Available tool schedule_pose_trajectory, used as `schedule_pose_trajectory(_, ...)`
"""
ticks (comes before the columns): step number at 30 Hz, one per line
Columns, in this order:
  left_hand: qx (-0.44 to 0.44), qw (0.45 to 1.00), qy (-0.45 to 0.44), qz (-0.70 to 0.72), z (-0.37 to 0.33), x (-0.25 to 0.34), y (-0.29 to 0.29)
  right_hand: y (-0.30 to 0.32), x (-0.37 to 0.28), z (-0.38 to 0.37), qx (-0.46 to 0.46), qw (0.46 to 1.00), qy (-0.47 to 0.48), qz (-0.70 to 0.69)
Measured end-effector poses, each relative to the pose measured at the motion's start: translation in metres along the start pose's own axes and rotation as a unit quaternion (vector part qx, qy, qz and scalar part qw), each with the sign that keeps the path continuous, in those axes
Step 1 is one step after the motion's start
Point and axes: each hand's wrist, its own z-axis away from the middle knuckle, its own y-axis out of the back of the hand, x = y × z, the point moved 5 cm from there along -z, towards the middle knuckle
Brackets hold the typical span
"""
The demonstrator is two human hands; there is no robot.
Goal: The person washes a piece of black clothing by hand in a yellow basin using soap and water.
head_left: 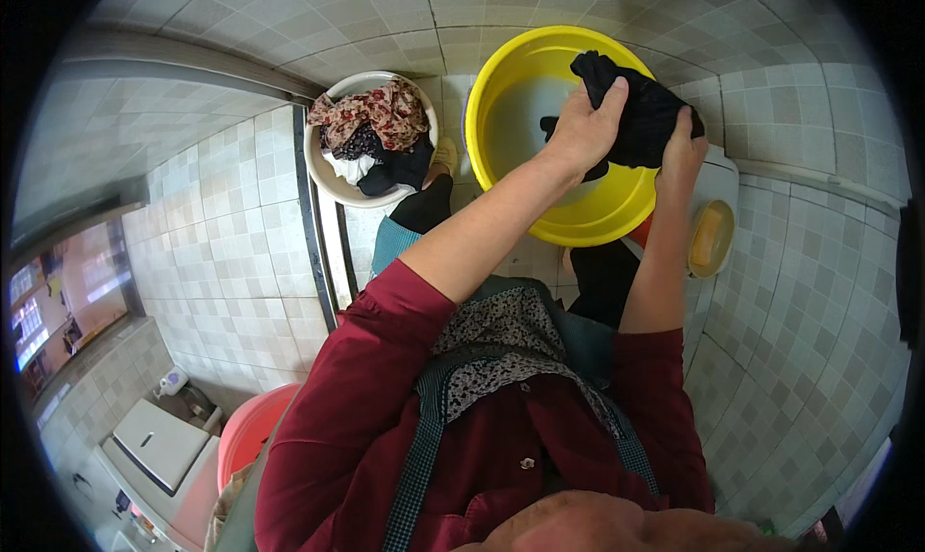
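A black cloth garment (644, 118) is bunched and stretched between my two hands over the right part of a large yellow basin (540, 229). My left hand (590, 126) pinches its left side, thumb on top. On its right edge, my right hand (682, 152) grips the fabric, its fingers partly hidden. Cloudy water (515, 118) stands in the basin. Some dark cloth below my left hand hangs down toward the water; whether it belongs to the same garment is unclear.
To the left, a pale basin (313, 157) holds floral, white and black clothes (385, 118). On the right, a yellow bar of soap (708, 236) lies in an oval dish on a white surface (713, 181). A pink tub (246, 427) stands at lower left. Tiled walls (780, 263) surround me.
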Motion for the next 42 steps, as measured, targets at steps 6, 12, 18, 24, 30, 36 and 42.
schedule_pose_trajectory(6, -0.021, 0.981, 0.086, 0.174, -0.005, -0.017, 0.001, -0.040, -0.018, 0.047, -0.361, 0.905, 0.188, 0.127)
schedule_pose_trajectory(12, -0.067, 0.972, 0.042, 0.220, -0.001, -0.010, -0.006, -0.022, -0.015, 0.046, -0.484, 0.846, 0.193, 0.115)
schedule_pose_trajectory(18, -0.016, 0.977, 0.023, 0.212, 0.000, -0.012, -0.004, -0.030, -0.036, 0.085, -0.481, 0.808, 0.186, 0.286)
schedule_pose_trajectory(24, -0.041, 0.980, -0.022, 0.193, -0.005, -0.004, -0.005, -0.038, -0.007, 0.053, -0.258, 0.870, 0.281, 0.313)
schedule_pose_trajectory(30, 0.082, 0.960, -0.189, -0.191, -0.011, 0.001, 0.009, 0.005, -0.018, 0.018, -0.188, 0.965, 0.059, -0.174)
schedule_pose_trajectory(36, 0.098, 0.995, 0.000, -0.005, -0.023, -0.047, 0.016, -0.032, -0.035, 0.035, -0.232, 0.875, -0.020, -0.424)
schedule_pose_trajectory(42, 0.166, 0.984, 0.067, -0.027, -0.017, -0.041, 0.035, -0.044, -0.084, 0.151, -0.381, 0.862, 0.331, -0.037)
